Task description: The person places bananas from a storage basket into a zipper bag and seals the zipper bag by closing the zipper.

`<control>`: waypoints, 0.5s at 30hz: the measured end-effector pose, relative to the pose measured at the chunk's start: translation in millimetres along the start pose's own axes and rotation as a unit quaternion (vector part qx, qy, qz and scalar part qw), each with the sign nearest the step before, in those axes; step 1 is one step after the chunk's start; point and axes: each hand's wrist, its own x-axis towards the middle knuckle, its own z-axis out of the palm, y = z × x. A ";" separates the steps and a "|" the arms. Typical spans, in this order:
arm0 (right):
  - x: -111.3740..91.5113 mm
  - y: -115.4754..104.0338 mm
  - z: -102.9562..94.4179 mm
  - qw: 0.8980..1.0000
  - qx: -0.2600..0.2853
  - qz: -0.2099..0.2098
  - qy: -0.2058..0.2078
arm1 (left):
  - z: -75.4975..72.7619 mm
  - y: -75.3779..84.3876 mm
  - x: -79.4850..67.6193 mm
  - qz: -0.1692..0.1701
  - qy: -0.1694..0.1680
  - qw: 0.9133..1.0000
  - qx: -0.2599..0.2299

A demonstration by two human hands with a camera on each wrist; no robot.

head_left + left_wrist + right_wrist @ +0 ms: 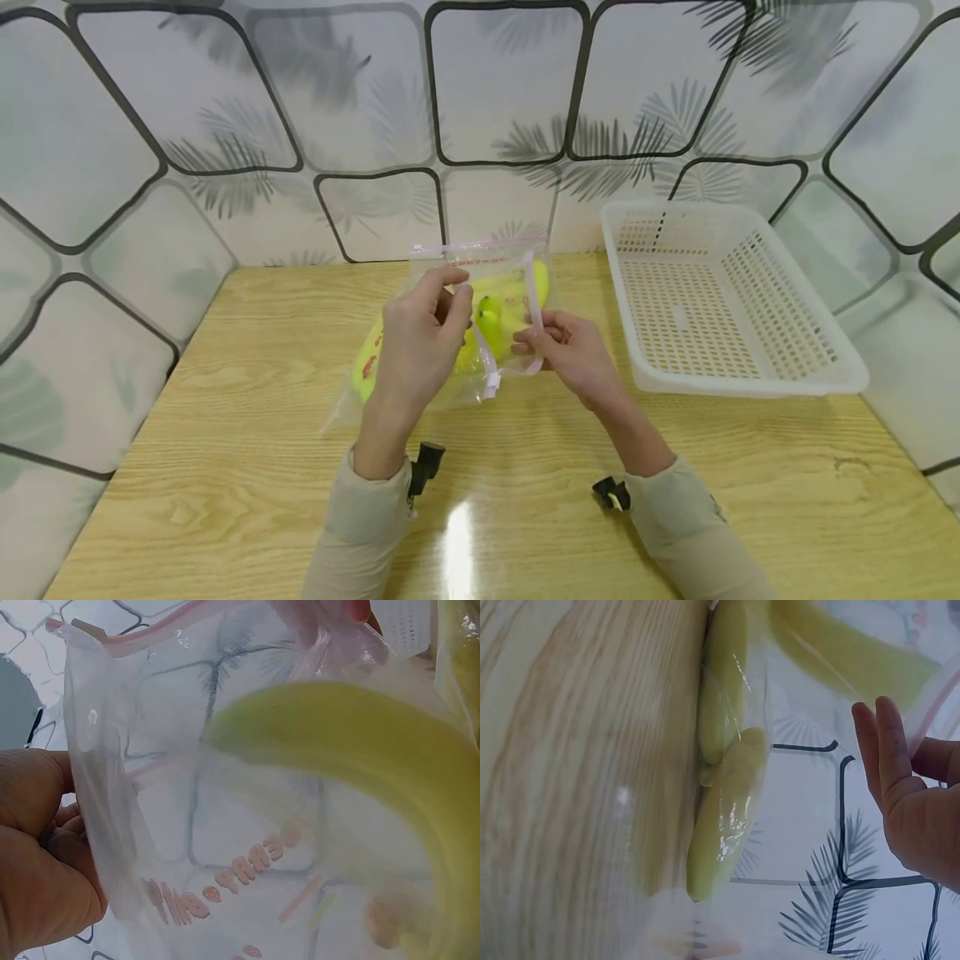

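My left hand [423,337], fingers curled, pinches a side edge of a clear zip bag [247,817] with red print and a pink zip strip. On the opposite side, my right hand [577,354] holds the strip between thumb and forefinger, other fingers extended, as the right wrist view shows. A yellow banana [375,727] shows through the plastic in the left wrist view. More yellow bananas [731,817] lie bagged on the table below. Part of the zip slider [492,383] hangs at the bag's near side. My left fingertips are partly hidden behind the plastic.
To the right on the wooden table [247,467] stands a white plastic basket [750,387] with perforated sides. A patterned wall covering [502,83] rises behind the table and along both sides. Another pink zip strip [480,245] shows behind the held bag.
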 end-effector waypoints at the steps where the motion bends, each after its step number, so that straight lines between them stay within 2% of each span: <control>1: -0.1 -0.9 0.5 1.000 0.007 0.001 0.002 | -0.5 0.4 0.2 0.001 0.002 1.000 0.000; 7: -1.3 -5.6 2.7 0.999 0.045 0.001 0.002 | -1.6 -1.0 1.4 0.013 0.014 1.000 -0.003; 15: -2.2 -7.3 4.0 0.999 0.051 0.010 0.004 | -3.7 -0.5 0.7 0.022 0.016 1.000 0.006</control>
